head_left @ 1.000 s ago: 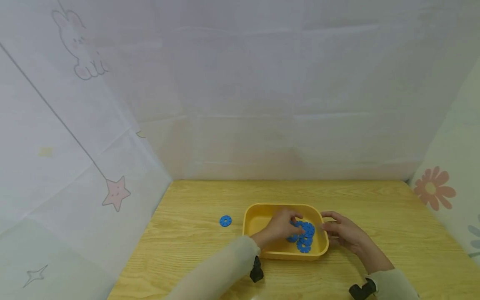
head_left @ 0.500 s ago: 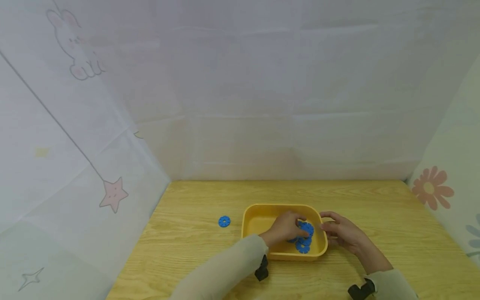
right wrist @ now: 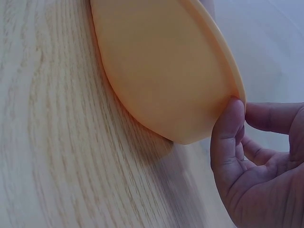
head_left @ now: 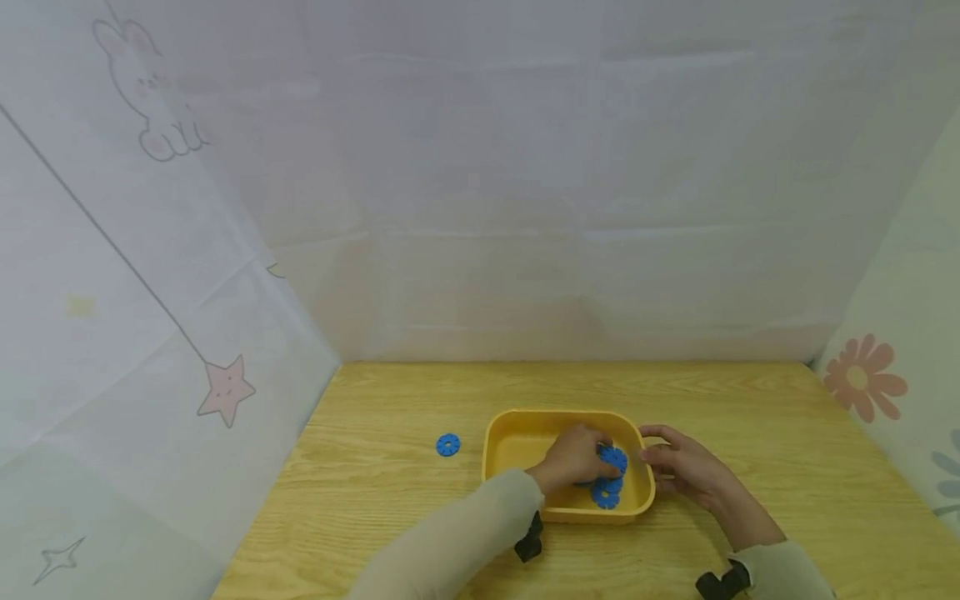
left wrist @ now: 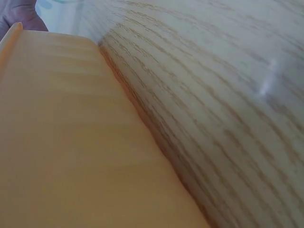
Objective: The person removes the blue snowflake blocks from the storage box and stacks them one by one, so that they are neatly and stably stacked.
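Observation:
My left hand [head_left: 573, 457] reaches down into a yellow plastic tray [head_left: 517, 417], its thumb and fingers bent over a heap of blue notched discs [head_left: 606, 493]. Part of the heap is hidden under the hand, and I cannot tell whether a disc is gripped. At the tray's right end, my right hand [head_left: 690, 468] pinches the rim; the right wrist view shows one fingertip [right wrist: 232, 107] under the rim and another at its top edge. The left wrist view holds mostly the tray's outer wall [left wrist: 80, 133].
A single blue notched disc [head_left: 447, 445] lies on the wooden table [head_left: 360, 500] left of the tray. Pale printed cloth [head_left: 480, 208] stands behind the table and along both sides.
My left hand has shifted slightly right and down into the blue discs, covering more of them. My right hand stays at the tray's rim.

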Available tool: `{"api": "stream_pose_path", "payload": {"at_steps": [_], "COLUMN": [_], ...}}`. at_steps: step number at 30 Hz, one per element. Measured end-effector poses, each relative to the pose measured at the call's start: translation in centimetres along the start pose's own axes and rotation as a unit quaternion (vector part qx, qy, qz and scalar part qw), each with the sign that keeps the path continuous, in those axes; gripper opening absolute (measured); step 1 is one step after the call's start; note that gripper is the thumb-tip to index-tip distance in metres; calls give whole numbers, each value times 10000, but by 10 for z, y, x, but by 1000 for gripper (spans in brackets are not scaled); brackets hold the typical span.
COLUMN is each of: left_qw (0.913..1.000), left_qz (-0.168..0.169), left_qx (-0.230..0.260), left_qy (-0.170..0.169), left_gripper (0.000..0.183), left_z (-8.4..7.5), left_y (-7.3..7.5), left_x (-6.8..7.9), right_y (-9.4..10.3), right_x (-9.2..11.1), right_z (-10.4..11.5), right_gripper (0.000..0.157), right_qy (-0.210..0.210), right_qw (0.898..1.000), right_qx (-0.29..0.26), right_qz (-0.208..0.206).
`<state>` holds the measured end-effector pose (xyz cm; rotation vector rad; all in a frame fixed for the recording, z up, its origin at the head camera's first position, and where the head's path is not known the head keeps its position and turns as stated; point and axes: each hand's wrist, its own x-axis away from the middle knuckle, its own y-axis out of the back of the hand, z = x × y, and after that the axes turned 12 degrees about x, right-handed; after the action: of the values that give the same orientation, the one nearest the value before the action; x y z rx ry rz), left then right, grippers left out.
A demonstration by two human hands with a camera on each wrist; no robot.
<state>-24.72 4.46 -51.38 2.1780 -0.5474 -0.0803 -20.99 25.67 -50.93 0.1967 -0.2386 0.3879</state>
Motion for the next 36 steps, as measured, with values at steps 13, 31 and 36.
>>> {"api": "stream_pose_path", "payload": {"at_steps": [13,31,36], "left_qw": [9994,9994,9994], "left_qz": [-71,-159,-146], "left_qx": [-261,0,88], "left_qy": [199,316,312], "left_gripper": [43,38,39], "left_z": [-7,-15,-13], "left_y": [-2,3,7], "left_x": [1,5,3], "right_y": [-1,0,0], "right_x": [-3,-1,-1], "right_z": [-3,-3,-2], "right_gripper": [63,64,64], "right_qy": [-49,97,15], "right_qw": [10000,9999,10000], "right_qx": [-46,-60,-19], "right_qz": [-21,51,-33]}}
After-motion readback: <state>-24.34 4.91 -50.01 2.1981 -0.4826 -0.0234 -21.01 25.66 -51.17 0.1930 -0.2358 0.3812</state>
